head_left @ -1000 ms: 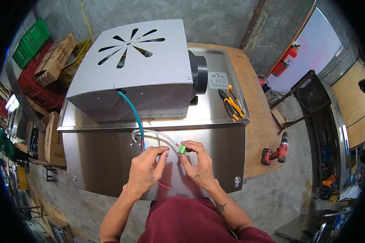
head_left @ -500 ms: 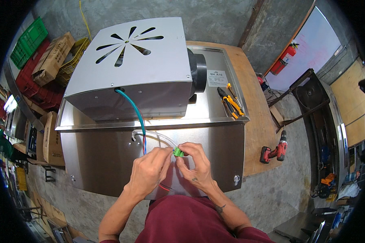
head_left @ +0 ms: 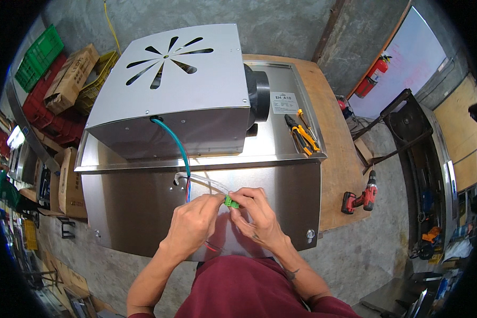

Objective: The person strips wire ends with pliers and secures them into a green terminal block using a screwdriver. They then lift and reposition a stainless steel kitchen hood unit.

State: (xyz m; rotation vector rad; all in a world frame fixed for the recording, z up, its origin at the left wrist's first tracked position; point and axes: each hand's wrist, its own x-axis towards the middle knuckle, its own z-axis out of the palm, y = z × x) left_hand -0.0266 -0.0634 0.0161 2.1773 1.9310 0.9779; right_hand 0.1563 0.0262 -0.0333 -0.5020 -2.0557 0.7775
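My right hand (head_left: pixel 258 216) pinches a small green terminal block connector (head_left: pixel 231 202) between thumb and fingers. Against its left side, my left hand (head_left: pixel 192 220) is closed in a pinch on a thin wire whose tip is hidden by the fingers. Red and blue wires (head_left: pixel 188 192) leave a teal sleeve (head_left: pixel 173 137) and pass behind my left hand. A red wire end (head_left: pixel 212 246) shows below that hand. A whitish cable (head_left: pixel 209 181) runs from a hole in the steel panel (head_left: pixel 138 206) to the connector.
A metal fan housing (head_left: pixel 169 95) with a black round outlet (head_left: pixel 259 96) stands behind my hands. Pliers (head_left: pixel 301 137) and a screwdriver (head_left: pixel 307 127) lie at its right. A red cordless drill (head_left: pixel 363 197) rests on the wooden table (head_left: pixel 336 159). Crates (head_left: pixel 40 55) and cartons (head_left: pixel 71 79) are stacked left.
Both hands stay together at the connector, which has shifted slightly left and tilted. The wire end below my left hand shows a little less. The whole view has moved slightly.
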